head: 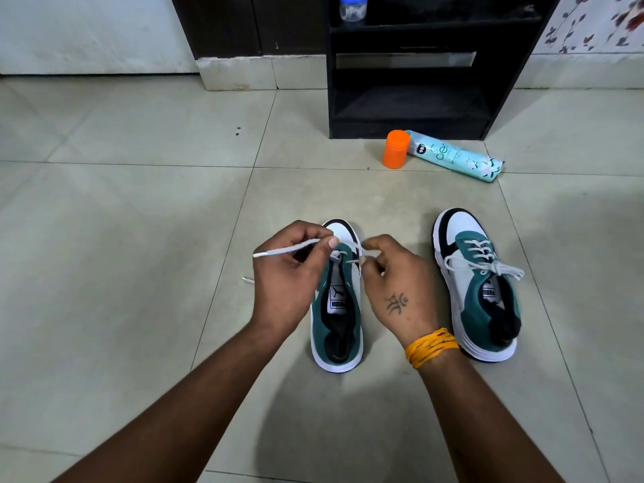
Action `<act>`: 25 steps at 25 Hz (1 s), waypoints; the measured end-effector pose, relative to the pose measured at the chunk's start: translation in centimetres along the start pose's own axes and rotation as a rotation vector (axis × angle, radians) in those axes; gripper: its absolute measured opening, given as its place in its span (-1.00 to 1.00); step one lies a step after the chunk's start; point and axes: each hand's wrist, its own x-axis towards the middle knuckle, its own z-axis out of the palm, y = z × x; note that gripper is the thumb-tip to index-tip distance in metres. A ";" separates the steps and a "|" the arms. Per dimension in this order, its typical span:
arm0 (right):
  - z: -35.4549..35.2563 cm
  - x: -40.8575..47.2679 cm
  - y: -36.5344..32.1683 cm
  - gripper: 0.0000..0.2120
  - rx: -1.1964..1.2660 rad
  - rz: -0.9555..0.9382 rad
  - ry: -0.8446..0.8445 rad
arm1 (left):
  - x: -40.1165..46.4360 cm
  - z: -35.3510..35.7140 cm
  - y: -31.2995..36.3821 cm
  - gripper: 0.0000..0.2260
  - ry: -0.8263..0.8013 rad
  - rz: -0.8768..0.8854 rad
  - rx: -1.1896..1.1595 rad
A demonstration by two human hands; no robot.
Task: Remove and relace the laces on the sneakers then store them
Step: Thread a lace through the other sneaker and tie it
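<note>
Two green, white and black sneakers stand on the tiled floor, toes pointing away from me. The left sneaker (337,308) has its white lace (285,248) threaded only through the eyelets nearest the toe. My left hand (289,273) pinches one end of this lace, whose tip sticks out to the left. My right hand (393,280) pinches the lace at the shoe's right eyelets. Another lace tip (248,279) lies on the floor to the left. The right sneaker (477,284) is fully laced and tied in a bow.
A black shelf unit (418,64) stands ahead against the wall. In front of it lie an orange cap (396,148) and a light blue spray can (456,155) on its side. A small jar (352,7) sits on an upper shelf.
</note>
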 end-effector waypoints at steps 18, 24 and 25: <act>0.8 0.1 -0.9 -0.95 0.145 -0.086 0.075 | 0.4 -0.2 -0.5 -0.85 -0.066 -0.078 0.101; 0.4 0.0 -0.2 -0.80 0.026 -0.097 0.100 | 0.9 -0.4 -0.7 -0.90 -0.063 -0.059 0.192; 0.5 0.1 -0.5 -0.70 0.058 -0.131 0.056 | 0.9 -0.3 -0.6 -0.91 -0.072 -0.058 0.187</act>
